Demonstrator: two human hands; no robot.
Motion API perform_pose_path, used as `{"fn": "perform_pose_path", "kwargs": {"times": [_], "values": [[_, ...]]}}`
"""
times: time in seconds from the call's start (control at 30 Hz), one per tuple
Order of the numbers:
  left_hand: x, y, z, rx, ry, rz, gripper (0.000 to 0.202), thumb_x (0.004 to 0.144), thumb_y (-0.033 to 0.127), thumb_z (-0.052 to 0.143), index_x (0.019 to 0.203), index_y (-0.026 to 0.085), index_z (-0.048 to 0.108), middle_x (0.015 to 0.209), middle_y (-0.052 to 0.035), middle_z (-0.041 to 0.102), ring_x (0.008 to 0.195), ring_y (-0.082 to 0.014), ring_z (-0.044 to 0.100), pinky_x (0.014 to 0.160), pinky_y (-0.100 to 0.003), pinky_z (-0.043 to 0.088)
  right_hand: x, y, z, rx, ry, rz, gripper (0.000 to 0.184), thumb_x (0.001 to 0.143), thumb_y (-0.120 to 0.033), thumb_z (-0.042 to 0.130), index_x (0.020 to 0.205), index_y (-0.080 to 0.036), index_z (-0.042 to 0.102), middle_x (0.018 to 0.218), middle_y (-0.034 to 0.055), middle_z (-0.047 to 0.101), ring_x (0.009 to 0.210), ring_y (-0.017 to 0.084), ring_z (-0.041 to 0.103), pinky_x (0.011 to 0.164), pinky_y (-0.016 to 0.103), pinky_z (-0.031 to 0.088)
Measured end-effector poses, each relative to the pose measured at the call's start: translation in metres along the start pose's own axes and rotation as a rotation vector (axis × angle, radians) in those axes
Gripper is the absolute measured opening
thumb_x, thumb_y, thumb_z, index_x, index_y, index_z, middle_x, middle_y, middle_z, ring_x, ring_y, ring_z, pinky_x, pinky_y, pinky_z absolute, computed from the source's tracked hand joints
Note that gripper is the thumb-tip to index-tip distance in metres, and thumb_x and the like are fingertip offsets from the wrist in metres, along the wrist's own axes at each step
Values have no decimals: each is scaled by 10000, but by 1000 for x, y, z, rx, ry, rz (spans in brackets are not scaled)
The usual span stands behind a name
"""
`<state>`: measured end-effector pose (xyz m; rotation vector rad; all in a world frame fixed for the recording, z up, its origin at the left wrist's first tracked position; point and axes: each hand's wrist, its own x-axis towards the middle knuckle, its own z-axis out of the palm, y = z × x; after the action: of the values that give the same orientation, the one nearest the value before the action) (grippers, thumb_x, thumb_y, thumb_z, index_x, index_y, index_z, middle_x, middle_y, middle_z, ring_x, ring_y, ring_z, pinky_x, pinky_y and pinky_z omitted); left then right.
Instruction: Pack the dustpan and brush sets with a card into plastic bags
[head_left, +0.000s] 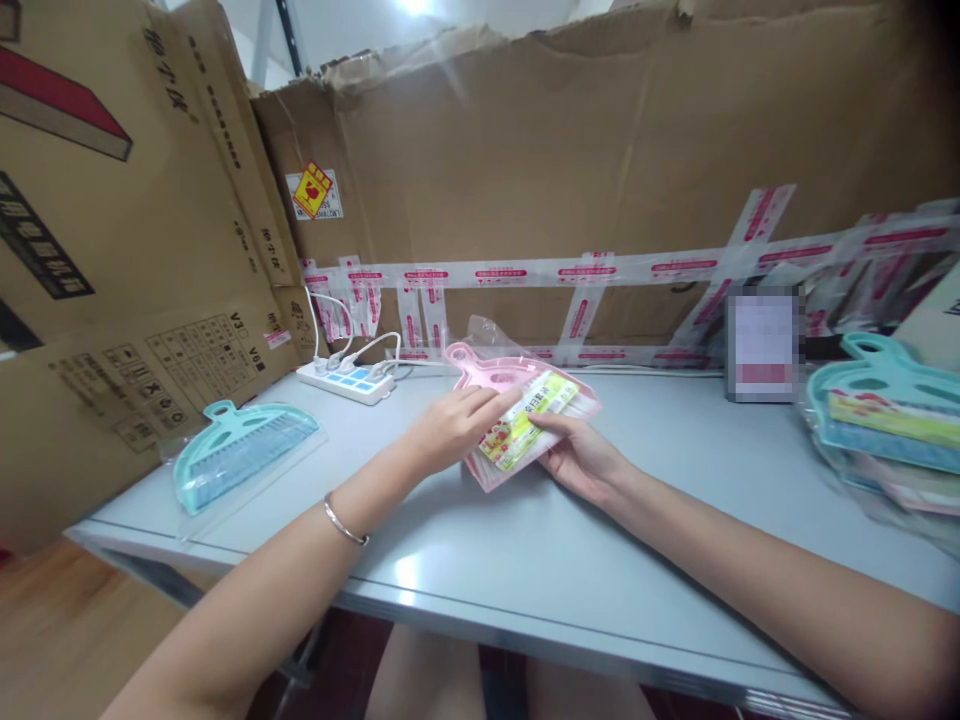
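A pink dustpan [499,374] in a clear plastic bag is held tilted above the table, its handle loop pointing to the upper left. A yellow-green printed label [555,392] lies across its front, over pale bristles. My right hand [581,455] grips the lower right side, thumb on top of the label and fingers underneath. From the left, my left hand [454,430] is closed over the near side of the package, its fingers together across the label. The left thumb is hidden.
A bagged turquoise dustpan with brush [247,450] lies at the left. More turquoise dustpan packages [892,400] are stacked at the right. A white power strip [345,380] with plugged cables and a blurred upright panel [764,345] stand along the taped cardboard wall [525,180].
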<state>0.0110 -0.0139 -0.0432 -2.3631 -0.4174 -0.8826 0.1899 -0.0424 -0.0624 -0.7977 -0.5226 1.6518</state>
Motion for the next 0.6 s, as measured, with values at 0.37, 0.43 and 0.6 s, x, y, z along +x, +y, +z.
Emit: {"fn": "perform_pose_path", "kwargs": {"times": [0.37,0.43,0.6], "values": [[5,3,-2,21,144,-134,284,870,60,429,1120,150,529,840,-50,699,724,-126,635,648,-245,509,-6,2,6,7,-104,62,546,750,83,463,1238,-161,503,885,36,701,763,155,685,683,226,590],[4,3,-2,-44,60,-155,286,883,90,411,1120,170,550,857,-56,701,758,-134,640,685,-265,511,-6,3,5,-9,-101,55,571,739,77,475,1251,-174,501,894,33,701,779,162,684,706,237,589],[3,2,-3,-197,-75,-162,266,899,165,414,1101,195,585,813,-51,691,749,-139,635,692,-276,504,-4,0,5,38,-45,-45,519,746,41,503,1216,-179,533,952,45,696,835,170,676,731,234,586]]}}
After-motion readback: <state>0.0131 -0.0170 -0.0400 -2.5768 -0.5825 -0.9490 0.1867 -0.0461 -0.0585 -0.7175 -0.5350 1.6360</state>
